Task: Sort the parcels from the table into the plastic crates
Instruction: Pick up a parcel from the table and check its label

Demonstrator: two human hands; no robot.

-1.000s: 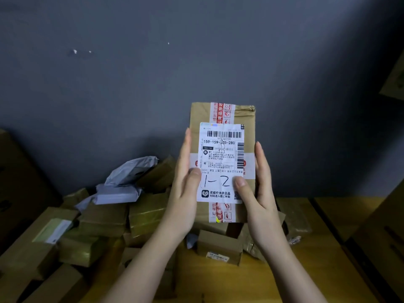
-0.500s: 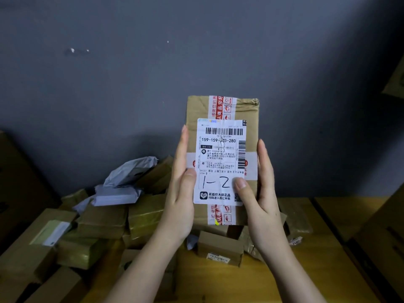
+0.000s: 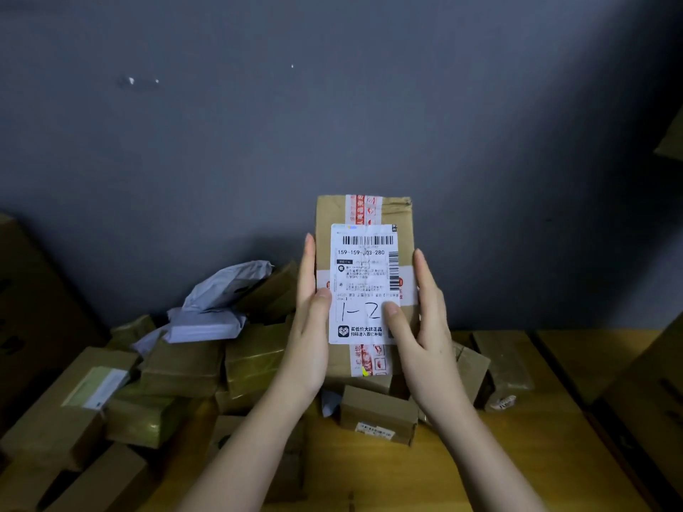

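I hold a brown cardboard parcel [image 3: 401,223] upright above the wooden table [image 3: 499,456], its face toward me. It carries red-printed tape and a white shipping label with a barcode and a handwritten "1-2". My left hand [image 3: 308,327] grips its left edge, thumb on the label's lower left. My right hand [image 3: 425,327] grips the right edge, thumb pressed on the label beside the "2". The fingers of both hands are hidden behind the box. No plastic crate is in view.
A heap of brown parcels [image 3: 184,371] and grey poly mailers [image 3: 221,286] covers the table's left and middle. A small labelled box [image 3: 377,415] lies below the held parcel. Large cartons [image 3: 658,400] stand at the right, and one at the far left [image 3: 33,308]. A grey wall rises behind.
The held parcel rose slightly and then came back down a little. Both hands keep the same grip. The parcels on the table have not moved.
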